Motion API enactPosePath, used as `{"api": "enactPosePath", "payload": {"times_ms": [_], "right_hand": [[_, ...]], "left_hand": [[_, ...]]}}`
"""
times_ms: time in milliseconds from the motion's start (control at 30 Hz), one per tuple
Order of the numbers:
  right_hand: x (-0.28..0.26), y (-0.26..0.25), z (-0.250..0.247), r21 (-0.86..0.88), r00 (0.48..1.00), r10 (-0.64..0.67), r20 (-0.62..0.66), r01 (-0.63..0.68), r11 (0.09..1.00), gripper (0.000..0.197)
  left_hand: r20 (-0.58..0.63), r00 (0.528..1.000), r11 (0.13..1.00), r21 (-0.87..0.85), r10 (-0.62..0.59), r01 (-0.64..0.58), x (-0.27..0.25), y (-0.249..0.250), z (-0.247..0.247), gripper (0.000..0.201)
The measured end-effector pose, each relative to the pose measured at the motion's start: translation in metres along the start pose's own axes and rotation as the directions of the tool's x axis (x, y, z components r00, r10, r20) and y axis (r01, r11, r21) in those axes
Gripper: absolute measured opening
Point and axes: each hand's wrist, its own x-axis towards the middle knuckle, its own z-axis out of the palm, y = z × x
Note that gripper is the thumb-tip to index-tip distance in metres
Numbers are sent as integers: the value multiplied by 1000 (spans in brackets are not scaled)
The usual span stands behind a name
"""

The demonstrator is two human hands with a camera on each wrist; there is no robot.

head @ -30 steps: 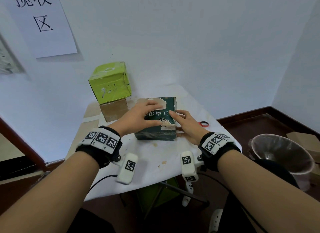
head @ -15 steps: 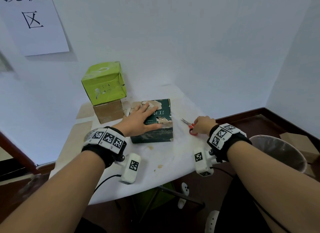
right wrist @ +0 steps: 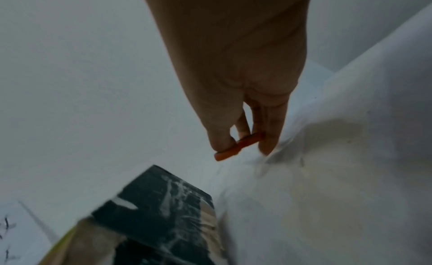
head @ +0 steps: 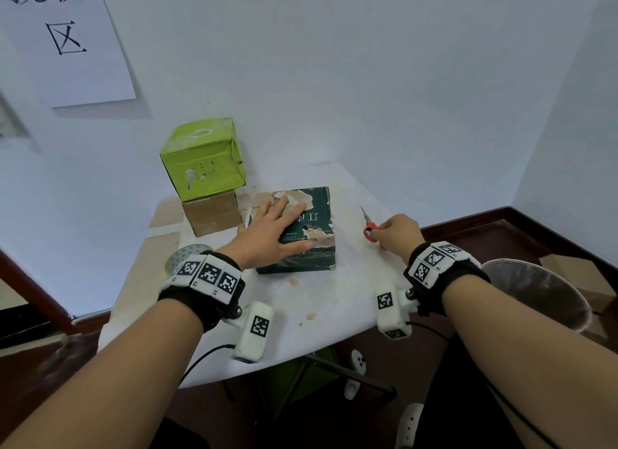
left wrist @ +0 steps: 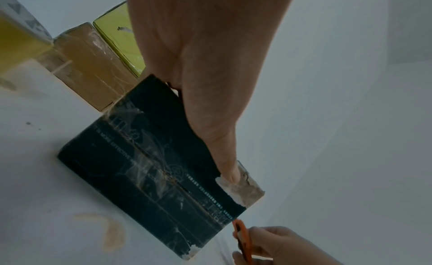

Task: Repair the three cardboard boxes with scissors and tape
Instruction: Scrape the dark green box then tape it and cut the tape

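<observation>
Tape roll (head: 182, 256) sits just left of the left wrist band, mostly hidden behind it; only a grey patterned arc shows. Beyond the left grip and to its left: brown box (head: 212, 211) on the surface (head: 334, 298), w/ lime-green box (head: 204, 158) stacked on top, tilted a bit. In the left wrist view both are cut off by the hand and frame edge.

Left grip, i.e. left hand (head: 267, 229), lies flat, fingers spread and straight, pressing the top of the dark green box (head: 307, 234). Palm covers approx. the left half of the lid, so print there is hidden; torn pale patches show at the far left corner and the right edge. Box lies flat, long axis running away from the person toward the wall. Left wrist view shows its near side w/ clear tape over a seam, thumb tip on the torn corner.

Right of the box, apart from it: scissors (head: 368, 223), on or just above the surface, can't tell which. Blades point away toward the wall, leaning slightly left; red-orange handle loops nearest the right grip. Right hand (head: 398, 231) is curled round the handles, thumb and fingers pinching a loop (right wrist: 236, 146); blades not visible in the right wrist view, which is blurry.

Far right, below the surface: bin w/ clear liner (head: 535, 291), partly behind the right forearm.
</observation>
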Motion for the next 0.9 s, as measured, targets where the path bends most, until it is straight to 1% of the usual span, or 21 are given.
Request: {"api": "enactPosePath", "payload": {"times_ms": [33,100,167,233,300,367,433,500,600,700,767,833,900], "right_hand": [[-3,-2,-1,143,1000,6,-17,-4,990,15],[-9,-9,-3,376,999,15,-44,2,927,7],[-12,-17,-7,552,997,8,-76,36,833,14],[-15,-26,-11,692,996,-5,-86,63,719,19],[-18,-35,-15,750,998,-39,-54,67,658,21],[-22,-41,-18,767,996,-84,1,53,639,23],[-24,-44,-18,756,994,-103,27,47,653,28],[-25,-45,-18,728,994,-109,20,60,683,29],[-30,-48,-19,697,991,-131,-10,101,710,23],[-36,-54,-22,627,978,-186,-94,203,752,13],[-41,-59,-22,547,954,-261,-150,300,782,5],[-46,-64,-21,441,920,-337,-202,392,807,10],[-51,-70,-21,340,889,-393,-236,455,823,11]], "left_hand": [[0,1000,1000,-12,1,-1,0,0,0,92],[4,1000,1000,-23,2,-2,0,-1,1,95],[9,1000,1000,-25,-2,2,1,-2,2,96],[6,1000,999,-33,-7,7,1,-3,2,95],[-7,1000,999,-41,-6,5,1,-3,2,93],[-10,1000,998,-54,-10,10,0,-2,2,92],[-9,1000,997,-70,-25,24,-1,0,2,94],[-15,999,996,-84,-38,37,-2,2,1,94],[-29,998,993,-100,-61,58,-2,5,1,93],[-49,996,993,-100,-75,70,-1,6,2,93],[-53,995,992,-101,-81,75,-1,6,3,95],[-54,995,992,-102,-86,81,-1,5,4,93],[-65,994,992,-97,-87,80,-1,5,5,85]]}}
